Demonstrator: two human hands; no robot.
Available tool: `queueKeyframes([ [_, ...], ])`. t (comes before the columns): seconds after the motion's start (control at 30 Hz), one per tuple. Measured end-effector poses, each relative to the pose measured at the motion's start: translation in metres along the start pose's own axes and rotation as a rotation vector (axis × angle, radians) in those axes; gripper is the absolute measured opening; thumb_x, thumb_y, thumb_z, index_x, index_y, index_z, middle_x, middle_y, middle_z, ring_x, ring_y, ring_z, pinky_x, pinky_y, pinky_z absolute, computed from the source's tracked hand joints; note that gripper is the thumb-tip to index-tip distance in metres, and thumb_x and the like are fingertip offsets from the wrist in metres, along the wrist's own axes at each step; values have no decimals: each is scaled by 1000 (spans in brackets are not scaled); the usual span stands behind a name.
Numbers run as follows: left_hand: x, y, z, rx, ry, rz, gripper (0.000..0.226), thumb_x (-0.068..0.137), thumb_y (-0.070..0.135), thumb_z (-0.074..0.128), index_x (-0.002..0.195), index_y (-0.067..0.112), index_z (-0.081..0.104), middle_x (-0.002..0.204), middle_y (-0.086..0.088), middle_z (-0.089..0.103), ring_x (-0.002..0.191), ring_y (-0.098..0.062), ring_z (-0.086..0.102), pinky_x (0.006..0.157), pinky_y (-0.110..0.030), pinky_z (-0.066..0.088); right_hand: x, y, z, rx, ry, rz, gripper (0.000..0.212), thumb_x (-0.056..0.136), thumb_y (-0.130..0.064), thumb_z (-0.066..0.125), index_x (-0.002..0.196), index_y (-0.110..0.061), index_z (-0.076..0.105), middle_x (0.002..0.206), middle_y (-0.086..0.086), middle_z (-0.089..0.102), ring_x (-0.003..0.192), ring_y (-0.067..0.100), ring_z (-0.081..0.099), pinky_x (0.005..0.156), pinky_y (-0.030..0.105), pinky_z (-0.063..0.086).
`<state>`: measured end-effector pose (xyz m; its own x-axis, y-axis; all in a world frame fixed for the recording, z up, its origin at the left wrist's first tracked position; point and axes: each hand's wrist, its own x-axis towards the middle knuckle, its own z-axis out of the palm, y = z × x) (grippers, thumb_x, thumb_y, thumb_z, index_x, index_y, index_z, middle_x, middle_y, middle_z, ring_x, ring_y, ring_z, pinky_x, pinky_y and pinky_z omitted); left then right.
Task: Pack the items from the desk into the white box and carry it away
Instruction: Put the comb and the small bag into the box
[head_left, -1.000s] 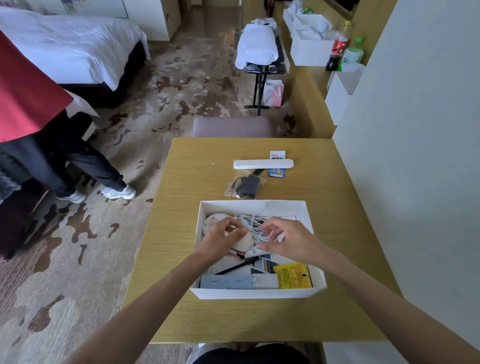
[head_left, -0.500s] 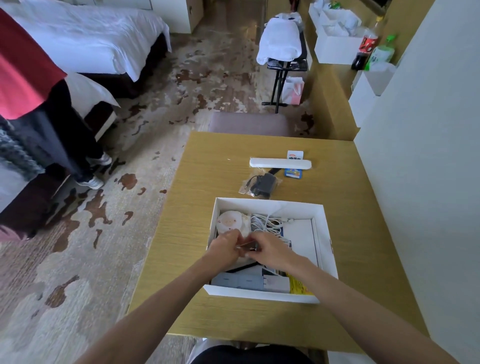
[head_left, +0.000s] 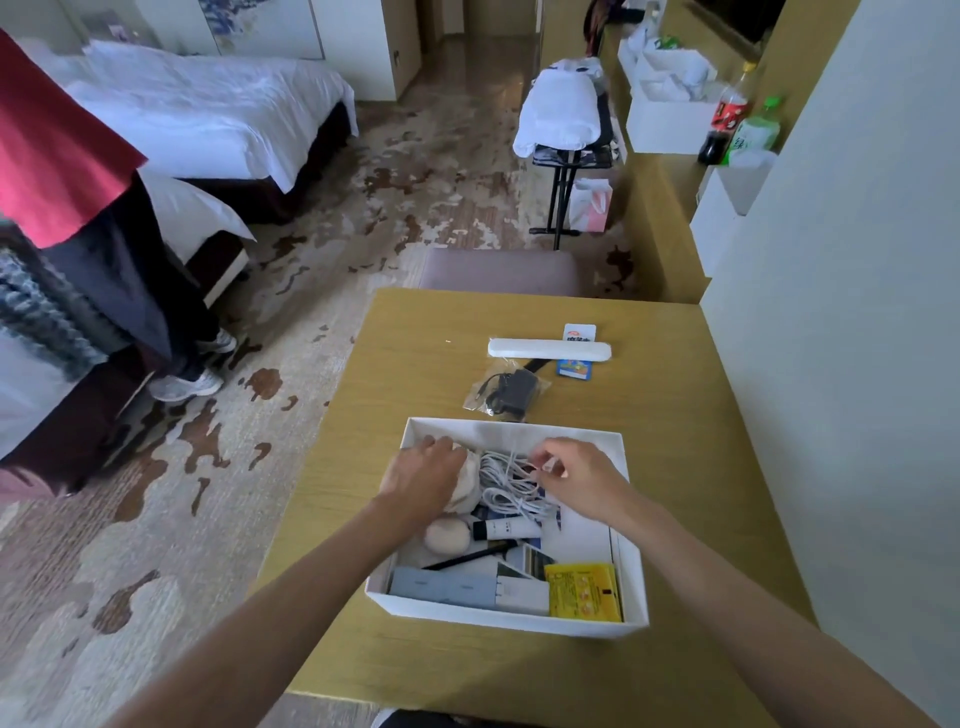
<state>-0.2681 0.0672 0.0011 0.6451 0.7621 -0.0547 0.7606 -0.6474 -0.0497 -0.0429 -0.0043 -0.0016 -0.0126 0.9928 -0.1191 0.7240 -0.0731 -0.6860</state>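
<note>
The white box sits on the wooden desk. Inside lie a coiled white cable, a cream round pouch, a beige sponge, a small white tube, a black pen, a grey carton and a yellow packet. My left hand rests palm down on the pouch at the box's far left. My right hand hovers over the cable, fingers pinched at a strand. Beyond the box lie a bagged black charger, a white bar and a small card pack.
A padded stool stands at the desk's far edge and a wall borders the right side. A person in red and black stands at the left by a bed. A luggage rack and shelf with bottles lie farther back.
Both hands moved from the middle of the box toward its far side and apart; the left now covers the pouch, the right is at the cable. The small tube lies uncovered.
</note>
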Motion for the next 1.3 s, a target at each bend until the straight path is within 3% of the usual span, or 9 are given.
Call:
queueKeyframes([
  [0.23,42,-20,-19,-211,179,-81,20,89,11,49,104,14,62,100,-3,63,95,-22,58,71,-36,54,42,3,-33,94,105,-24,10,91,-24,62,99,-21,69,90,-9,70,83,5,64,69,25,52],
  [0.37,77,-38,-9,-383,154,-125,19,92,16,47,103,16,62,101,-1,65,92,-19,60,66,-33,53,97,14,-33,94,173,82,14,91,-20,63,104,-17,65,98,-4,68,92,10,63,74,23,50],
  [0.47,106,-51,3,-455,-15,-138,21,95,20,45,106,17,62,105,-1,66,87,-20,64,65,-33,56,146,26,-20,-9,70,214,34,88,-24,67,120,-14,59,115,0,63,106,16,59,77,22,44],
  [0.67,144,-72,32,-528,-202,-129,24,95,27,42,109,21,61,116,-2,65,98,-22,63,78,-34,53,217,41,12,-318,-190,278,96,69,-48,78,147,-20,29,128,13,48,118,32,50,92,42,47],
  [0.77,155,-74,43,-521,-293,-135,23,94,29,45,111,23,60,119,-2,64,102,-24,62,82,-35,53,226,52,23,-440,-249,270,115,58,-62,75,148,-20,17,126,15,48,112,32,52,85,41,49],
  [0.97,178,-56,57,-435,-506,4,30,85,42,57,107,21,61,115,-2,64,104,-23,59,86,-38,50,217,70,13,-411,-191,296,119,47,-73,68,141,-15,24,133,17,43,120,34,47,93,43,48],
  [1.13,200,-29,62,-200,-576,81,42,79,58,59,77,18,47,88,0,60,84,-23,58,65,-31,41,187,82,-21,-151,-47,430,109,57,-68,74,144,-21,27,142,7,46,122,27,52,93,43,49],
  [1.23,206,-11,61,-107,-602,86,38,78,50,60,64,18,46,67,3,52,60,-17,51,57,-28,39,161,79,-46,192,132,477,88,55,-67,76,126,-33,38,123,-8,58,103,11,59,78,31,50],
  [1.3,205,0,61,-83,-593,74,21,84,33,55,74,16,49,78,1,58,64,-18,52,59,-29,41,141,71,-59,319,217,477,80,55,-71,74,120,-40,38,104,-21,57,90,-3,57,67,20,44],
])
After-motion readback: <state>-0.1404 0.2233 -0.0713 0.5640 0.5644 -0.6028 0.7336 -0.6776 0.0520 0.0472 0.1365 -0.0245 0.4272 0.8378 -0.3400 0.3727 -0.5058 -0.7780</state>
